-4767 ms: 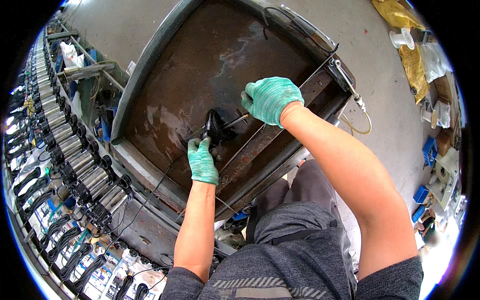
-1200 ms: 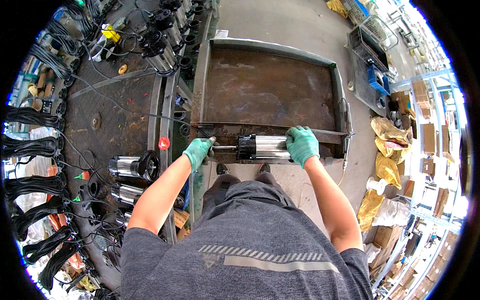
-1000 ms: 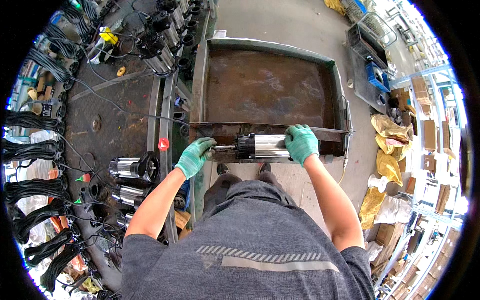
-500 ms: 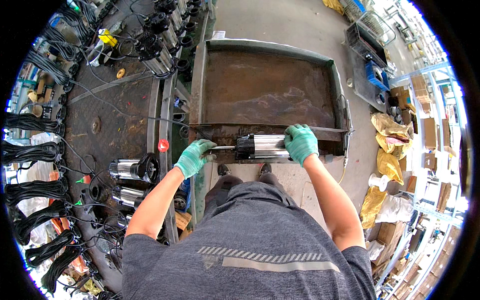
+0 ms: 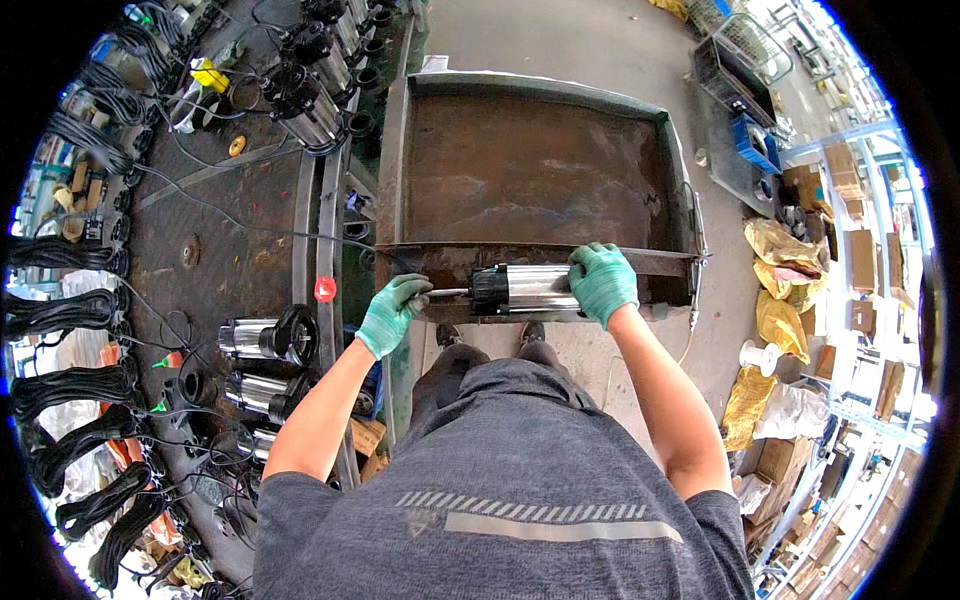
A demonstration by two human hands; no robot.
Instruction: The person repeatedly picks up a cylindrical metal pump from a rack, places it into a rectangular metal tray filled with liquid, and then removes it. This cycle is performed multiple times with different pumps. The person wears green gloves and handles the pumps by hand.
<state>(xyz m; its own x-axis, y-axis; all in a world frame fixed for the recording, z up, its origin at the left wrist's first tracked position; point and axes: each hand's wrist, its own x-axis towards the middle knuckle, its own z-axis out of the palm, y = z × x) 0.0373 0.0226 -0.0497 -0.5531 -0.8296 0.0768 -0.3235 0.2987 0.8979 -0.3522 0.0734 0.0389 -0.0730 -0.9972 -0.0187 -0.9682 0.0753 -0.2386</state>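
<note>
Green knit gloves cover both hands as I follow the work through the head view. Since a moment ago the left hand (image 5: pixel 395 312) has eased from a closer wrap around the shaft (image 5: pixel 448 292) to a looser curl at its tip, while the right hand (image 5: pixel 604 285) and the silver pump motor (image 5: pixel 535 288) keep nearly the same place. I judge from this that the right hand does most of the steadying and the left bears only lightly. The motor lies lengthwise over the near strip of the rusty metal tray (image 5: pixel 540 93), between the divider bar (image 5: pixel 540 249) and the tray's near edge, its black end and shaft toward the tray's left edge; whether it rests on something there or is held up, I cannot tell. My left fingers point rightward, curled about the shaft tip, though I cannot tell if they pinch it. On the right, the fingers are wrapped over the casing's plain end, back of the hand up. Both forearms rise from the lower edge, elbows bent and well apart, slanting inward. Near the right edge of the dark workbench (image 5: pixel 250 200), a similar motor (image 5: pixel 255 338) lies on its side.
</note>
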